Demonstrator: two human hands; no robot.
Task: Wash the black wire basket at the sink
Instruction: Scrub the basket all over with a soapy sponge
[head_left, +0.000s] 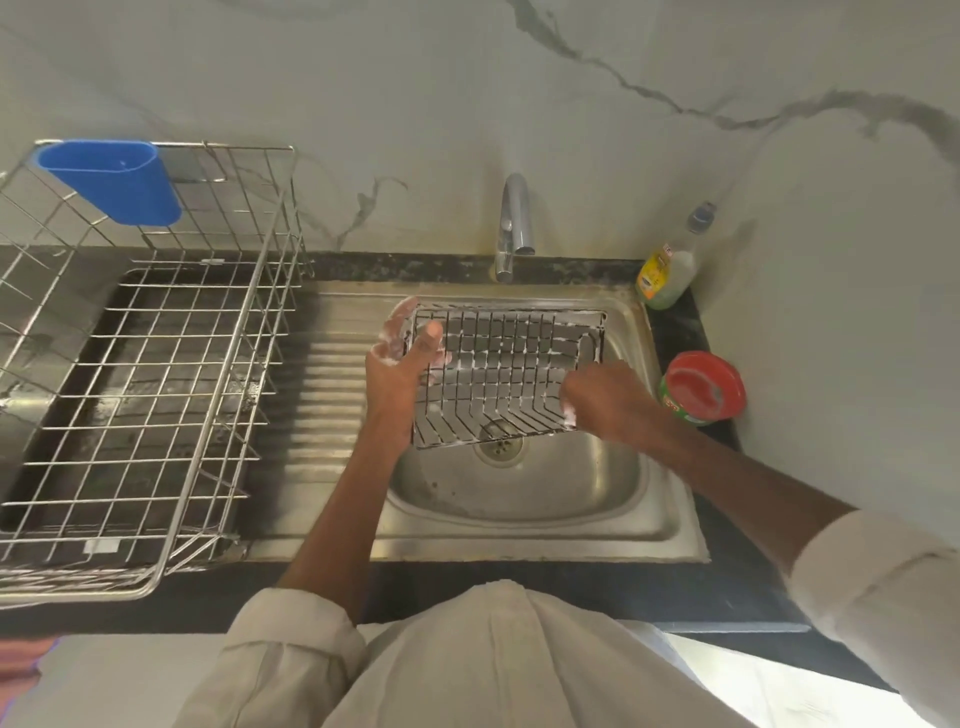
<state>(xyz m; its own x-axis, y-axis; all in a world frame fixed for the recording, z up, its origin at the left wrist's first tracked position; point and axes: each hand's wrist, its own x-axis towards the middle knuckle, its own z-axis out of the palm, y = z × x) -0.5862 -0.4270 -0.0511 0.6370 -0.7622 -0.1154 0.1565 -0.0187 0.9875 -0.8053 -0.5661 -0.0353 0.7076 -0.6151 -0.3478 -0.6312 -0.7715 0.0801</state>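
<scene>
The black wire basket (506, 371) is held tilted over the steel sink (613, 499), flecked with white foam. My left hand (402, 364) grips its left rim, thumb over the wires and soapy fingers behind. At the basket's lower right corner my right hand (597, 397) is curled, foam on its fingertips; whether it holds a scrubber is hidden. The drain (501, 447) shows just below the basket. No water runs from the tap (514, 223).
A large steel dish rack (156, 364) with a blue cutlery cup (117, 179) stands on the left counter. A dish-soap bottle (667, 270) and a red-lidded green tub (701, 387) sit right of the sink. The ribbed drainboard (327, 395) lies between rack and basin.
</scene>
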